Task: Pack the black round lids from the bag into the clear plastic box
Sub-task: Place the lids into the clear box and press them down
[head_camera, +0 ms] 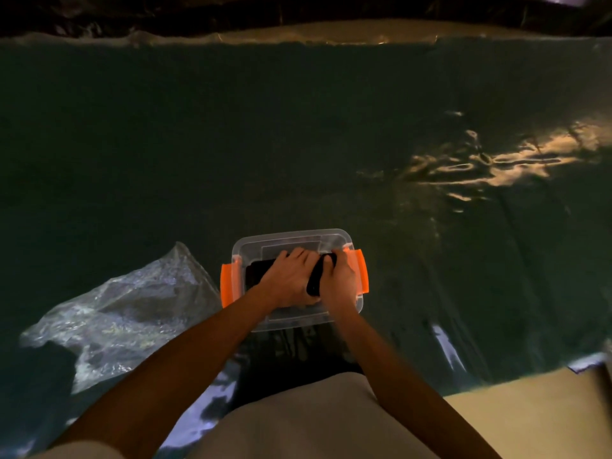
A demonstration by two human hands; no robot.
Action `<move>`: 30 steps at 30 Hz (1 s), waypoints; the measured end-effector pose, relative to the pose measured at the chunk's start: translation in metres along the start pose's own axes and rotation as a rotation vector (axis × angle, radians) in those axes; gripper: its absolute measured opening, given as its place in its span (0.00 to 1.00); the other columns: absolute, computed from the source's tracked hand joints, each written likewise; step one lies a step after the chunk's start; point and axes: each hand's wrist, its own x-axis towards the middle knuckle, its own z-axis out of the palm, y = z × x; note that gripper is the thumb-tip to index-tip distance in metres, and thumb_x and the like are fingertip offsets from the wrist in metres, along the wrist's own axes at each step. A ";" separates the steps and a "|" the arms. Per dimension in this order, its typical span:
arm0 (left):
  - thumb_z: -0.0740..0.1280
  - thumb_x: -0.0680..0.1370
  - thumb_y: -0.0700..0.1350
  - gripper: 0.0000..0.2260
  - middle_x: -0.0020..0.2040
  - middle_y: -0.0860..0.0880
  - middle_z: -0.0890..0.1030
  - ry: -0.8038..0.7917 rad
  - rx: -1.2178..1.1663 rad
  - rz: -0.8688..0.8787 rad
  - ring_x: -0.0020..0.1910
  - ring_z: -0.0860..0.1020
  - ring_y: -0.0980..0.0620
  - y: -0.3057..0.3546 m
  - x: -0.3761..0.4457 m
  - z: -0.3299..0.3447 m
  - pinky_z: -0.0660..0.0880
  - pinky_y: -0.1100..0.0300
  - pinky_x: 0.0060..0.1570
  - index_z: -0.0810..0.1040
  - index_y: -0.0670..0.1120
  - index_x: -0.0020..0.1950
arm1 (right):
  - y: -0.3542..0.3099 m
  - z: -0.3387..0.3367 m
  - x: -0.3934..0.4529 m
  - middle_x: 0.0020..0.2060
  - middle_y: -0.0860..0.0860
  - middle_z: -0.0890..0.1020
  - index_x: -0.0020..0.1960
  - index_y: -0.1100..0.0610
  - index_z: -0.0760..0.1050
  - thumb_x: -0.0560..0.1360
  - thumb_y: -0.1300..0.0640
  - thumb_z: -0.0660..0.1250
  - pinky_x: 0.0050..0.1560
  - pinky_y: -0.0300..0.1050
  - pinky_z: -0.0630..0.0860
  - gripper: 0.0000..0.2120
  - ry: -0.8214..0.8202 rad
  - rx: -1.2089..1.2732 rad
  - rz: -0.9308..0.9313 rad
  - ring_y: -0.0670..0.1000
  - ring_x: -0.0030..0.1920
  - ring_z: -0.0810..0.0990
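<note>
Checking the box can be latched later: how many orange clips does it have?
2: one orange clip on the box's left end, one orange clip on its right end. None seem hidden.

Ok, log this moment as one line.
stage: packing | left hand: resting on black lids in clear box | right hand: gripping lid stack | bag: left of box

Black lids (319, 274), orange latches (362, 270)
</note>
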 end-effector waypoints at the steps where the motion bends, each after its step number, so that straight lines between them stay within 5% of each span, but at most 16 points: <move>1: 0.65 0.65 0.66 0.30 0.61 0.47 0.74 -0.014 -0.013 -0.007 0.59 0.71 0.48 -0.001 0.001 0.000 0.66 0.49 0.61 0.61 0.54 0.60 | -0.001 0.000 0.001 0.67 0.62 0.70 0.66 0.64 0.68 0.77 0.54 0.56 0.71 0.53 0.61 0.20 -0.019 -0.005 0.004 0.59 0.69 0.65; 8: 0.67 0.65 0.65 0.44 0.72 0.45 0.65 -0.045 -0.034 -0.050 0.69 0.64 0.45 -0.004 0.005 0.008 0.61 0.44 0.68 0.48 0.52 0.73 | -0.004 0.001 -0.004 0.72 0.65 0.61 0.72 0.65 0.58 0.78 0.58 0.55 0.74 0.58 0.55 0.24 -0.203 -0.132 -0.057 0.63 0.73 0.57; 15: 0.69 0.66 0.64 0.47 0.73 0.46 0.63 -0.094 0.023 -0.068 0.71 0.61 0.44 0.000 0.009 0.007 0.60 0.42 0.68 0.45 0.53 0.74 | -0.005 -0.006 -0.007 0.73 0.62 0.61 0.72 0.62 0.59 0.78 0.57 0.54 0.74 0.56 0.55 0.24 -0.139 -0.185 -0.072 0.60 0.74 0.57; 24: 0.73 0.66 0.59 0.47 0.72 0.44 0.65 -0.196 -0.060 -0.017 0.71 0.62 0.42 0.002 0.018 -0.005 0.59 0.40 0.69 0.46 0.52 0.75 | -0.011 0.004 -0.004 0.62 0.54 0.75 0.68 0.60 0.63 0.79 0.58 0.59 0.55 0.40 0.72 0.19 -0.158 -0.226 0.082 0.50 0.58 0.76; 30: 0.72 0.64 0.61 0.43 0.72 0.49 0.66 -0.038 -0.242 0.024 0.70 0.62 0.48 -0.004 0.007 -0.005 0.61 0.45 0.69 0.50 0.59 0.72 | -0.001 0.004 0.001 0.70 0.59 0.67 0.71 0.61 0.60 0.78 0.56 0.56 0.71 0.54 0.62 0.23 -0.124 -0.093 0.046 0.58 0.70 0.64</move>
